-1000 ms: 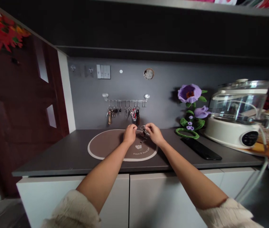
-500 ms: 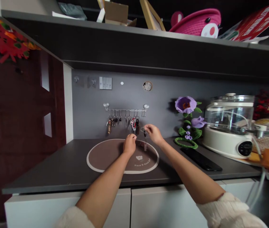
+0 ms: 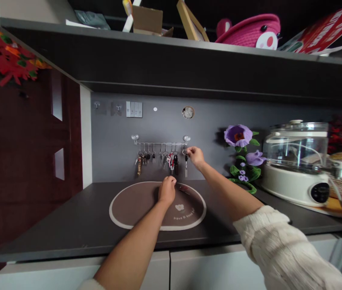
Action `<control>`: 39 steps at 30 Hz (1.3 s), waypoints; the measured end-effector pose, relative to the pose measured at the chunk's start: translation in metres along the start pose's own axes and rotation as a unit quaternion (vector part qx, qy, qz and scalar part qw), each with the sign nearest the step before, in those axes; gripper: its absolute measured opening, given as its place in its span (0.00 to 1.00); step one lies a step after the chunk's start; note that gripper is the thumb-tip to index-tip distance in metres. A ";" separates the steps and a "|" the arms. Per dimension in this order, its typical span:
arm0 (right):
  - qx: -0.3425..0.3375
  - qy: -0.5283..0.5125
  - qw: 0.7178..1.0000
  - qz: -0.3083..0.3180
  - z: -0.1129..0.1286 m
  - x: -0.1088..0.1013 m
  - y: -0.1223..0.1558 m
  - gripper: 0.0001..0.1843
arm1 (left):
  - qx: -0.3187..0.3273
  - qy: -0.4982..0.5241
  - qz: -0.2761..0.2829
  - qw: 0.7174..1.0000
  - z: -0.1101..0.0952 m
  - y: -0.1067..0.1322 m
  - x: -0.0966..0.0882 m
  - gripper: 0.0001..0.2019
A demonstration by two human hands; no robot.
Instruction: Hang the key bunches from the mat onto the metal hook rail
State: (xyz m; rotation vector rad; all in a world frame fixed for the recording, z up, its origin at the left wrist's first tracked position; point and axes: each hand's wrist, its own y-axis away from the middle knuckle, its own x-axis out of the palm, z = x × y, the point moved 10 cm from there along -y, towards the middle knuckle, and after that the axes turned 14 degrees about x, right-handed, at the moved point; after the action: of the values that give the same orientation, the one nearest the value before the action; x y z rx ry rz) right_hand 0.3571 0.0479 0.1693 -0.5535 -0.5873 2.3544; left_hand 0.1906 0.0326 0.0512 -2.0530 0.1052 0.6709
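Note:
My right hand (image 3: 195, 156) is closed, fingertips pinching the ring of a small bunch of keys (image 3: 186, 161) at the right end of the wall rack (image 3: 160, 143). The keys and a pale tag dangle below; whether the ring is on the end hook I cannot tell. My left hand (image 3: 167, 191) is held closed over the brown oval mat (image 3: 134, 205), and anything in its fingers is hidden. Just right of it, a dark reddish-brown item (image 3: 184, 188) shows at the mat's far side. Several other key bunches (image 3: 171, 160) hang from the rack.
Purple knitted flowers (image 3: 237, 135) and a white appliance with a clear top (image 3: 294, 169) stand on the counter at right. Overhead runs a dark shelf (image 3: 171, 60) carrying a pink basket (image 3: 249, 32) and an open cardboard box (image 3: 147, 20). A dark red door (image 3: 29, 161) is at left.
My right hand has raised the keys from above the mat to the right end of the rack. The left hand stays closed over the mat. The view has shifted slightly.

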 end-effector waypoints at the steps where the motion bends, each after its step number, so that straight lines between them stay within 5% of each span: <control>1: 0.000 0.008 1.000 -0.006 0.001 0.000 -0.002 0.07 | 0.001 -0.002 0.000 1.000 0.000 0.000 0.000 0.10; 25: 0.124 0.003 0.984 -0.126 -0.035 0.008 -0.026 0.06 | -0.001 -0.028 0.004 1.000 -0.003 0.000 -0.001 0.09; 31: 0.176 -0.050 0.978 -0.104 -0.055 0.017 -0.020 0.07 | -0.003 -0.030 0.005 1.000 -0.002 -0.001 -0.001 0.10; 39: 0.155 -0.086 0.980 -0.091 -0.057 0.021 -0.016 0.08 | 0.005 -0.026 0.003 1.000 0.000 -0.001 0.000 0.10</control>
State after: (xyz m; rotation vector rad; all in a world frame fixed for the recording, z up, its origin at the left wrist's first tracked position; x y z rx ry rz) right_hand 0.3800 0.0881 0.1273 -0.1500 -0.3199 2.2721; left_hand 0.1915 0.0332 0.0523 -2.0248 0.0855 0.7246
